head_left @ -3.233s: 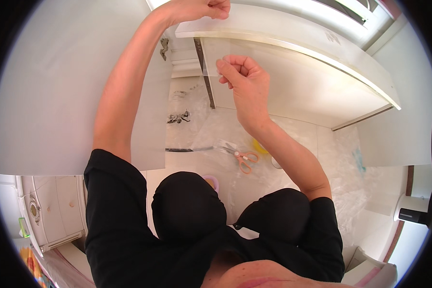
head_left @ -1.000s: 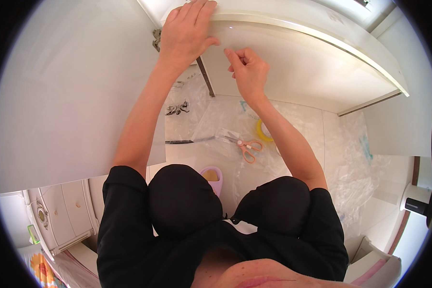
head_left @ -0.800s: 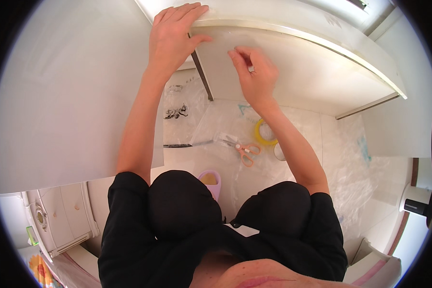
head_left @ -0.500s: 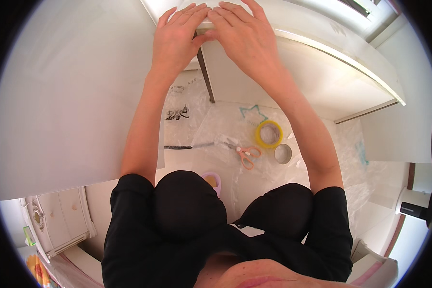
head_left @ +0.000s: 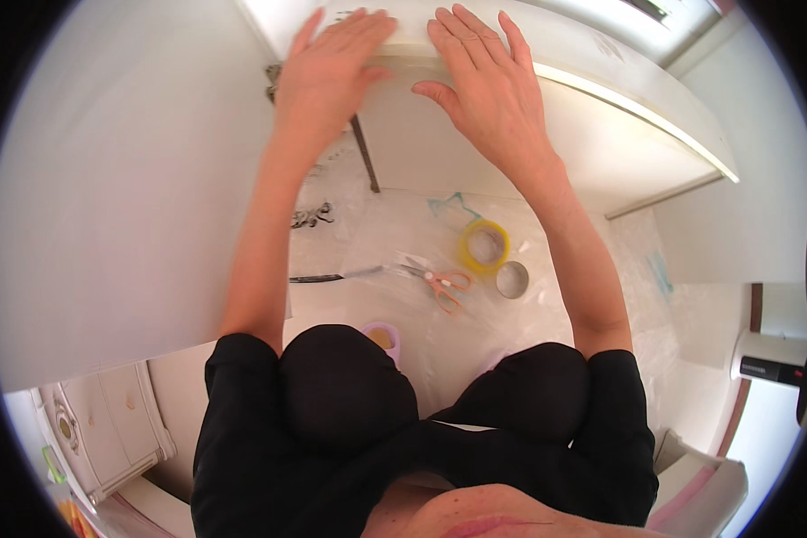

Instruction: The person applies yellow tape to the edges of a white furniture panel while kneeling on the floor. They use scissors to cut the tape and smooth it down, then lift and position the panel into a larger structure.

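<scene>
Both arms reach forward to a white furniture board at the top of the view. My left hand, slightly blurred, lies over its front edge at the left with the fingers stretched out. My right hand rests flat on the same edge a little to the right, fingers apart and thumb pointing left. Neither hand holds anything. The fingertips lie on the board's top surface, with a gap between the hands. Below the edge, a white lower panel shows between my forearms.
On the floor lie clear plastic sheeting, a yellow tape roll, a smaller grey ring-shaped roll, orange-handled scissors and a black-handled knife. A large white panel stands at left. A white ornamented cabinet is lower left.
My hands have moved apart: the right has shifted right and slightly down, the left slightly left. The floor items appear a little further left in the view.
</scene>
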`<state>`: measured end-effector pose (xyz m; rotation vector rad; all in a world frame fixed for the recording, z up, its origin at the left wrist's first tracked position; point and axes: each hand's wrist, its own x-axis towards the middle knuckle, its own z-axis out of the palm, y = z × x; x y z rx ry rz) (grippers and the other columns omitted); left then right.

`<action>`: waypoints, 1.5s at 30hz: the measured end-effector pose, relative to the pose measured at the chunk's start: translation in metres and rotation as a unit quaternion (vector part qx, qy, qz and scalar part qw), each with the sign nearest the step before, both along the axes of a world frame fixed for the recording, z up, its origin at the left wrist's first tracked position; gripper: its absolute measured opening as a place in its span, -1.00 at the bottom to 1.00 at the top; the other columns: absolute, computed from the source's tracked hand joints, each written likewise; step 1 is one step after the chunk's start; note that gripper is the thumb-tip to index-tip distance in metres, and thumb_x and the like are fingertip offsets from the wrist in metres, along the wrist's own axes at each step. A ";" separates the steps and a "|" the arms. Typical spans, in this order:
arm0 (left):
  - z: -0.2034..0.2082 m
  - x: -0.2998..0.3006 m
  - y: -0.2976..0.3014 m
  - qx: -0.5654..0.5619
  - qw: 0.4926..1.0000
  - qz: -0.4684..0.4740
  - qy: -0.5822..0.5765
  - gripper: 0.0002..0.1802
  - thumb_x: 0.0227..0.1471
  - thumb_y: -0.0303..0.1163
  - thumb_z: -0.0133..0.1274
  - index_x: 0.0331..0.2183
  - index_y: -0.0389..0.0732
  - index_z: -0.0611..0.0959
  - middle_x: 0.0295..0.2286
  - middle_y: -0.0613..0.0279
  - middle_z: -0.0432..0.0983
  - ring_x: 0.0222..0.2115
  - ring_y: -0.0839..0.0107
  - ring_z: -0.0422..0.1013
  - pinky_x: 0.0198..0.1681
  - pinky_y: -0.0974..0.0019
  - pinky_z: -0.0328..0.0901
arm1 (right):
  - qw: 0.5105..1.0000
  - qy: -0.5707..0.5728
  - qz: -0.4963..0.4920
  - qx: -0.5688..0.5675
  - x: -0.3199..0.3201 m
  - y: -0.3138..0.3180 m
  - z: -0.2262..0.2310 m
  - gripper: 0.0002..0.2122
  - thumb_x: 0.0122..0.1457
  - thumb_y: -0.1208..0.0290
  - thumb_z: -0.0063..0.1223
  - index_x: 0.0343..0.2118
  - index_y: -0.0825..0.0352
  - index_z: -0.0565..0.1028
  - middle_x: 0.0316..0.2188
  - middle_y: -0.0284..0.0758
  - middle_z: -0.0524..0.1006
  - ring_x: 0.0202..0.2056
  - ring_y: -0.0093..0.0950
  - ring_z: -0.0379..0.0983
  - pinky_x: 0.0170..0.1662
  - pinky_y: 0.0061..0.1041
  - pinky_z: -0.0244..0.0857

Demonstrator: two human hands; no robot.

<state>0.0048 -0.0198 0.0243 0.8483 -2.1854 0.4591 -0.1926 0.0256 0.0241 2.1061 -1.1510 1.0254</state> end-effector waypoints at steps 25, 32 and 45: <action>0.001 -0.090 0.005 -0.028 0.999 -0.033 -0.011 -0.53 -0.05 -0.37 0.24 -0.06 -0.24 0.57 -0.09 0.02 0.54 -0.02 0.03 0.43 0.00 0.13 0.35 | 0.827 -0.360 -0.096 0.421 -0.131 0.185 -0.216 -0.90 0.10 0.44 0.17 -0.38 0.34 0.59 -0.40 -0.29 0.58 -0.26 -0.29 0.45 -0.22 -0.35 0.36; -0.011 -0.096 -0.002 -0.067 0.996 -0.052 0.022 -0.52 -0.10 -0.40 0.27 -0.07 -0.24 0.57 -0.11 0.02 0.55 -0.04 0.02 0.44 0.00 0.10 0.34 | 0.915 -0.194 -0.039 0.352 -0.121 0.202 -0.246 -0.92 -0.01 0.50 0.19 -0.41 0.29 0.58 -0.41 -0.32 0.53 -0.25 -0.33 0.42 -0.20 -0.37 0.32; -0.002 -0.098 0.032 -0.021 0.996 -0.080 0.020 -0.50 -0.17 -0.50 0.28 -0.09 -0.22 0.58 -0.11 0.06 0.52 -0.08 0.08 0.40 0.03 0.13 0.27 | 0.867 -0.124 -0.041 0.481 -0.092 0.149 -0.278 -0.81 -0.10 0.41 0.26 -0.41 0.35 0.58 -0.40 -0.27 0.54 -0.25 -0.32 0.44 -0.10 -0.33 0.26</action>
